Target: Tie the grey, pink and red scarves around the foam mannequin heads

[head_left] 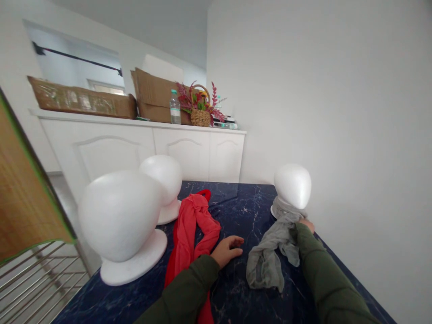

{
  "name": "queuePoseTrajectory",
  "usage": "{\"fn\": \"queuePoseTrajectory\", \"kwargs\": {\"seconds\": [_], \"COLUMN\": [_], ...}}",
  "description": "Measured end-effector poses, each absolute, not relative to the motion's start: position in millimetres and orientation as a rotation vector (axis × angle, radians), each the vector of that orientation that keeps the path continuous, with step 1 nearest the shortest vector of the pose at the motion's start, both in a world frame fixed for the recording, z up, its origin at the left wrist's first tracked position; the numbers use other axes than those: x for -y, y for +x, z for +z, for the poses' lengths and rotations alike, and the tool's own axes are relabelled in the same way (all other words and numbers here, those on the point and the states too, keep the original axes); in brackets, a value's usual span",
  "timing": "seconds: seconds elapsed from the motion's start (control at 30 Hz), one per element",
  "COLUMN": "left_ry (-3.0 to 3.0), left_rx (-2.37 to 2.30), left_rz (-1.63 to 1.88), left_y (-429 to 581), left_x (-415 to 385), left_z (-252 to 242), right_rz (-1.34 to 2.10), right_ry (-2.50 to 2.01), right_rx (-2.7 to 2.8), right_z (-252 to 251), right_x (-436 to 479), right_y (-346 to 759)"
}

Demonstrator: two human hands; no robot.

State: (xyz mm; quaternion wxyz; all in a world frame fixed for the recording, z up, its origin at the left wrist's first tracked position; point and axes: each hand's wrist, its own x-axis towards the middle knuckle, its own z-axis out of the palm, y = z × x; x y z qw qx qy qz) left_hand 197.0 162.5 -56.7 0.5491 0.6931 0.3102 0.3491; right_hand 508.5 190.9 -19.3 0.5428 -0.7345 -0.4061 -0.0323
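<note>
In the head view, the grey scarf (265,267) is lying around the base of the far-right white head form (293,183) and trailing down onto the blue table (232,209). The right hand (307,225) is reaching to the scarf's upper end, but its sleeve (326,274) is hiding most of the fingers, so whether they are gripping cannot be told. The left hand (227,251) is holding nothing, its fingers loosely parted, pointing toward the scarf's hanging part, apart from it. A red scarf (189,220) is lying just beside that hand, with two more head forms (119,216) standing farther left.
</note>
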Motion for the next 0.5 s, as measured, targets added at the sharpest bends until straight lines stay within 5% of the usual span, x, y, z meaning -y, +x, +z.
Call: {"fn": "queuePoseTrajectory", "kwargs": {"seconds": [0.33, 0.5], "left_ry": [1.842, 1.952], "left_rx": [-0.880, -1.137], "left_rz": [0.833, 0.891], "left_y": [201.2, 184.8], "left_x": [-159.5, -160.7], "left_z": [-52.2, -18.5], "right_rz": [-0.315, -0.137], "right_ry": [-1.881, -1.494], "right_rx": [0.657, 1.785], "right_z": [-46.1, -55.3], "right_x": [-148.9, -104.8], "right_y": [505.4, 441.0]}}
